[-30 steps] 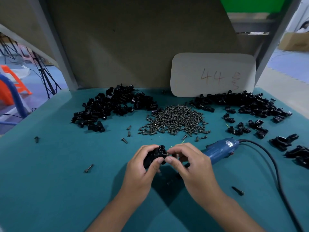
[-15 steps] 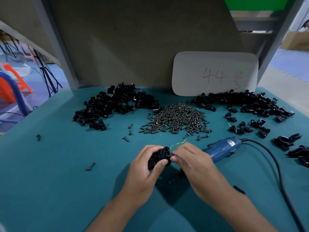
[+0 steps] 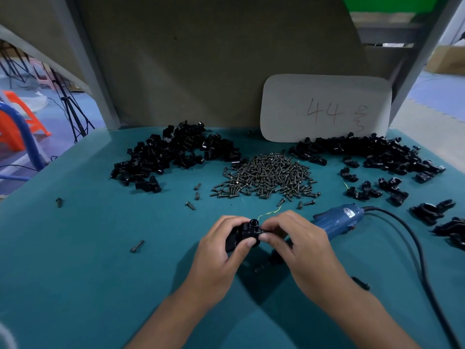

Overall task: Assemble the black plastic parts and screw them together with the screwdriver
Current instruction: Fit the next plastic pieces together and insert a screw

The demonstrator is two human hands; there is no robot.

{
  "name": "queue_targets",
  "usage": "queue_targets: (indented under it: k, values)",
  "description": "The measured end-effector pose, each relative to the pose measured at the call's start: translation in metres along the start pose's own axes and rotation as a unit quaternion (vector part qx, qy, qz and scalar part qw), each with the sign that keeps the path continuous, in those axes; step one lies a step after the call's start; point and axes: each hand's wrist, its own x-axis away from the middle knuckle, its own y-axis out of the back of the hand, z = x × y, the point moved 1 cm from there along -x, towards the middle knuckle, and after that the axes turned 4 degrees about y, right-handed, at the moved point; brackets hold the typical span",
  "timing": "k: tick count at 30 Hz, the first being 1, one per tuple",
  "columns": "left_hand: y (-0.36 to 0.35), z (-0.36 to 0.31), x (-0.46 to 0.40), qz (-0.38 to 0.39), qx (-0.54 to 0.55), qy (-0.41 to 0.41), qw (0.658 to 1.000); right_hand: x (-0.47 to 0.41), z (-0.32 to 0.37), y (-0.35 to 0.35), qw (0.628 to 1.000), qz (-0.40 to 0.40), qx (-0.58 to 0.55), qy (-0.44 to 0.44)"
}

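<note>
A teal surface (image 3: 75,273) meets a brown back panel (image 3: 201,59); far left, blue floor (image 3: 63,117) and an orange stool (image 3: 15,122).

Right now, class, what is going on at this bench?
A person is fitting a black plastic part together at a teal table. The left hand grips it from the left while the right hand pinches at its right end. The blue electric screwdriver lies untouched just beyond the right hand. A screw pile sits behind, between two heaps of black parts. No screw is being driven yet.
</note>
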Motion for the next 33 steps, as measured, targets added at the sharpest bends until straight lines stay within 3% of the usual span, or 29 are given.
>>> queue_targets:
  k: [6,12,16,25,33]
  values:
    - [-0.002,0.001,0.003,0.001,-0.014,-0.018,1.0,0.0,0.0,-0.005,1.0,0.003,0.027,0.005]
    - [-0.002,0.0,0.002,-0.012,-0.002,0.008,1.0,0.002,-0.001,-0.004,0.997,0.069,0.032,-0.031]
    - [-0.004,-0.001,0.004,0.004,-0.005,-0.003,1.0,0.002,-0.004,-0.001,0.993,0.098,0.064,0.011]
    - [-0.002,-0.004,0.004,0.002,0.001,-0.003,1.0,0.004,-0.001,0.004,0.993,0.092,0.013,-0.069]
    - [-0.003,-0.004,0.005,0.011,0.001,0.0,1.0,0.003,-0.001,0.0,0.996,0.078,0.009,-0.042]
